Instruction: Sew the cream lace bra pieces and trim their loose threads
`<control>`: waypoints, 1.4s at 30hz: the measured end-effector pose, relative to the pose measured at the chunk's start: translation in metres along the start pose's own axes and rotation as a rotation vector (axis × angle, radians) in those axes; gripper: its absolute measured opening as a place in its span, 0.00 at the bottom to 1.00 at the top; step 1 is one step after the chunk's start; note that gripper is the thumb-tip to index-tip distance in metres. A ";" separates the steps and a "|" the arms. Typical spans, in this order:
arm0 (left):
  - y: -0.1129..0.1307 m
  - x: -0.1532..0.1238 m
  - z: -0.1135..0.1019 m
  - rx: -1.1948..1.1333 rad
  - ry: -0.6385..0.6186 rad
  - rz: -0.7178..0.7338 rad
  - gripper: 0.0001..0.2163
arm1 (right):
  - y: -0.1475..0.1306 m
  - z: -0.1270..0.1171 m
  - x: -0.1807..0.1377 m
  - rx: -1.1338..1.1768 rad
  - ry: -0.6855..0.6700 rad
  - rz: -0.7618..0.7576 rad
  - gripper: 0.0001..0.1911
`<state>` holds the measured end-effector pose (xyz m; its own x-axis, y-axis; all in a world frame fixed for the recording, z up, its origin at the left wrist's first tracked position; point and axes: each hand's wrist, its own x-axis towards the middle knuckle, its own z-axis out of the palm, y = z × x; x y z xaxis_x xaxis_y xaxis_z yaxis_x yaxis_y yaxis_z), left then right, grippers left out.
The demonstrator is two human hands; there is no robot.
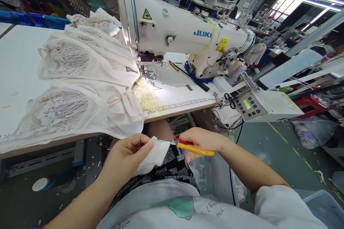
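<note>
In front of the sewing machine (pixel 172 25) and below its worktop (pixel 21 53), my left grip (pixel 131 154) is pinched on a white cloth piece (pixel 160 152); my right grip (pixel 200 140) is clamped round the handles of the scissors (pixel 197 149), blades lying along the cloth's upper edge. I judge the cloth light, soft and limp, best held taut near the blades. The worktop's front edge runs just beyond; I have open air before the machine, though a control box (pixel 264 105) juts to its right. Lace garments (pixel 67 103) lie left of it.

snips (pixel 195 149): metal blades, smooth plastic handles. cloth piece (pixel 161 151): matt. garments (pixel 64 105): textured lace. sewing machine (pixel 177 25): glossy painted metal.
</note>
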<state>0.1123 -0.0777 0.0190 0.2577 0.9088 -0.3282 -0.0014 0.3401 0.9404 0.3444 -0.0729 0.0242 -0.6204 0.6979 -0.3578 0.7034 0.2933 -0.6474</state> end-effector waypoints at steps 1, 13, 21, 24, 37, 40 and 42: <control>0.000 0.000 0.001 0.006 0.009 0.002 0.12 | 0.000 0.000 0.000 0.002 -0.005 0.001 0.35; -0.002 0.002 0.002 0.031 0.020 0.034 0.11 | 0.008 0.018 0.001 0.033 0.166 -0.051 0.33; 0.000 0.004 -0.001 0.080 -0.005 0.049 0.11 | 0.019 0.028 0.000 0.223 0.408 -0.011 0.31; -0.002 0.006 -0.002 0.108 0.012 0.043 0.12 | 0.015 0.030 0.001 0.320 0.602 -0.040 0.28; -0.020 0.009 -0.013 0.048 0.160 -0.022 0.16 | -0.032 0.072 0.039 0.927 0.833 -0.124 0.23; -0.021 0.008 -0.014 0.046 0.161 0.060 0.12 | -0.035 0.073 0.043 0.975 0.808 -0.091 0.23; -0.022 0.007 -0.014 0.045 0.153 0.094 0.11 | -0.037 0.074 0.046 1.001 0.814 -0.059 0.23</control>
<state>0.1003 -0.0759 -0.0054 0.1083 0.9635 -0.2448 0.0254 0.2435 0.9696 0.2646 -0.0998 -0.0181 -0.0037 0.9996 -0.0297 -0.1016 -0.0299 -0.9944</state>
